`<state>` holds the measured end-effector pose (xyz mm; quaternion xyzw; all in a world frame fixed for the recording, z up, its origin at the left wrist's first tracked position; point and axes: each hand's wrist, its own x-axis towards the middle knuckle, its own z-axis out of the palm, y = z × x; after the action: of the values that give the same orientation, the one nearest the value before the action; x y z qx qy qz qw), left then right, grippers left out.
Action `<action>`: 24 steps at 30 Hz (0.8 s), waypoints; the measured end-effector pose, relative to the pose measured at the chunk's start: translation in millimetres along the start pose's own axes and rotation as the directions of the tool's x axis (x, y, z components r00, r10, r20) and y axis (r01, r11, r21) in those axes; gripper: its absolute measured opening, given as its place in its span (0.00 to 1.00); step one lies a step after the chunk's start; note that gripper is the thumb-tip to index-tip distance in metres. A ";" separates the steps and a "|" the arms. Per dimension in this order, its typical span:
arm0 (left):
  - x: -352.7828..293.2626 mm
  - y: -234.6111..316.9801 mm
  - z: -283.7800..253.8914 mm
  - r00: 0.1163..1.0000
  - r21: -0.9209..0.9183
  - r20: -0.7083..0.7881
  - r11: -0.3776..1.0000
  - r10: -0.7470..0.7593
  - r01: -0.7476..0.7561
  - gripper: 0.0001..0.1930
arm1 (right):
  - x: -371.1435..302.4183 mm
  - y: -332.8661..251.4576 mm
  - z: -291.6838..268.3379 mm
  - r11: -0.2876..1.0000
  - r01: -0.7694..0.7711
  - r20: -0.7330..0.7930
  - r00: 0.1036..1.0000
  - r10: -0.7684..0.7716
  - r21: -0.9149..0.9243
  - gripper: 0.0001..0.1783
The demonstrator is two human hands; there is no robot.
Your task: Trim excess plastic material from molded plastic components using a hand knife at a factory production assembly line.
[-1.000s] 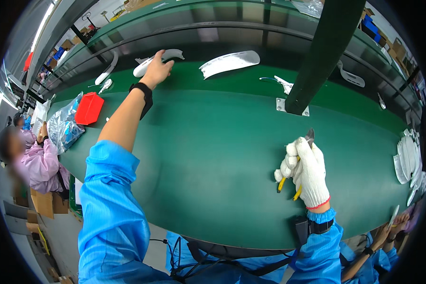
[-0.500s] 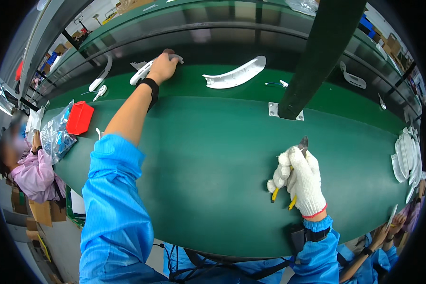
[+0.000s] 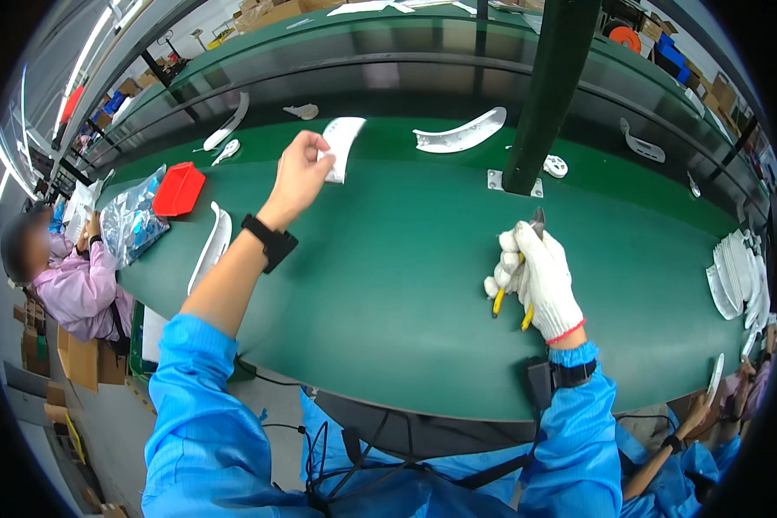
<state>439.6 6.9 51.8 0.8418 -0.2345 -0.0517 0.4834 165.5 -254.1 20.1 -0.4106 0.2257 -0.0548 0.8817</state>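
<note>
Between the fingertips of my bare left hand (image 3: 299, 175) is a curved white plastic part (image 3: 343, 145), tilted up over the far side of the green work surface. My right hand (image 3: 546, 278), in a white knitted glove, is closed round cutting pliers (image 3: 500, 302) with yellow handles; their dark jaws point away from me. To the right of the left hand's part lies another curved white part (image 3: 462, 131). A longer white piece (image 3: 211, 246) rests left of my left forearm.
A dark green post (image 3: 548, 95) rises from the bench beyond my right hand. At the left are a red bin (image 3: 179, 189), a clear bag (image 3: 134, 220) and a person in pink (image 3: 82, 289). Stacked white parts (image 3: 734, 276) lie at the right, near another worker's hand (image 3: 692, 420).
My left hand has lifted the curved white part from the far strip and brought it nearer. My right hand keeps the pliers. The view has shifted a little.
</note>
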 end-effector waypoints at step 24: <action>-350.2 41.8 95.6 0.540 -0.554 0.833 0.209 0.121 0.806 0.31 | -100.9 26.7 36.3 0.573 0.434 0.152 0.868 -0.473 -0.695 0.14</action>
<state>85.3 69.5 -12.5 0.3216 -0.1045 -0.6336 0.6958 89.2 -182.7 56.2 -0.7595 0.1385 -0.1980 0.6040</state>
